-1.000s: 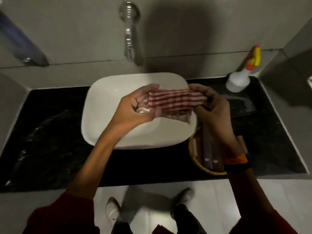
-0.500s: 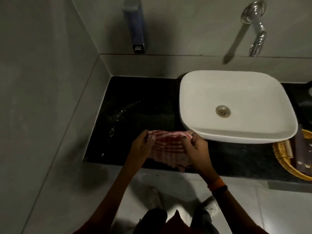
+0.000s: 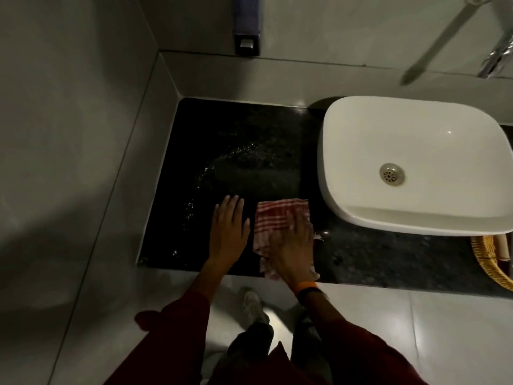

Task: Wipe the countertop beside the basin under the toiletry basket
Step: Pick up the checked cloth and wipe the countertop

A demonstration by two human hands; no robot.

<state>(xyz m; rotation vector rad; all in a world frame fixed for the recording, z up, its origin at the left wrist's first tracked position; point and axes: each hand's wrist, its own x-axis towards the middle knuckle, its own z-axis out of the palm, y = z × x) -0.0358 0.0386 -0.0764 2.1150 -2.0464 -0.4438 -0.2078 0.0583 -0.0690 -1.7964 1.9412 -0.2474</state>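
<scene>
A red-and-white striped cloth (image 3: 273, 218) lies flat on the black stone countertop (image 3: 236, 134), left of the white basin (image 3: 410, 218) and near the front edge. My right hand (image 3: 294, 245) presses flat on the cloth's right part, fingers pointing away from me. Just left of the cloth, my left hand (image 3: 229, 232) rests palm-down on the bare stone with its fingers spread. A wicker toiletry basket (image 3: 488, 262) shows at the right edge, in front of the basin and mostly cut off.
Water droplets (image 3: 222, 162) glisten on the countertop beyond my hands. A soap dispenser (image 3: 247, 26) hangs on the back wall and a chrome tap (image 3: 497, 62) sticks out over the basin. A grey wall bounds the counter's left side. My shoes (image 3: 252, 304) stand on the light floor below.
The cloth went from being held in both hands over the basin to lying on the countertop left of it. My left hand let go; my right hand presses it down.
</scene>
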